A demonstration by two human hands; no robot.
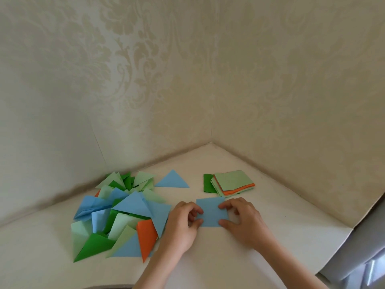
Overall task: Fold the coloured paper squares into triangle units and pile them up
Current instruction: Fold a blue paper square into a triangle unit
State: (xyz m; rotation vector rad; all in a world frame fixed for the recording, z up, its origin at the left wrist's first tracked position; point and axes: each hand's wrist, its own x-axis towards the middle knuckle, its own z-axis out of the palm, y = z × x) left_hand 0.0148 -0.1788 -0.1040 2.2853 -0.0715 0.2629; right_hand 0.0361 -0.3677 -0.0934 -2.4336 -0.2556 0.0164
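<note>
A blue square [212, 212] is found flat on the table [270, 236], just in front of the stack [233, 182] and right of the pile [120, 213]. It is pinched at its left edge by the left hand [183, 224], thumb and fingers curled onto the paper. It is held at its right edge by the right hand [242, 217], fingertips on top and thumb at the near corner.

The sheet is judged light, thin and limp, easily creased and liable to slide on the smooth surface. Opposite corners are judged the proper hold for a diagonal fold.

Count: 1 square in hand. 1 blue triangle [172, 180] lies apart from the pile. 1 stack of unfolded squares is present, its sheet number not countable. The pile's overlapping triangles cannot be counted exactly.
</note>
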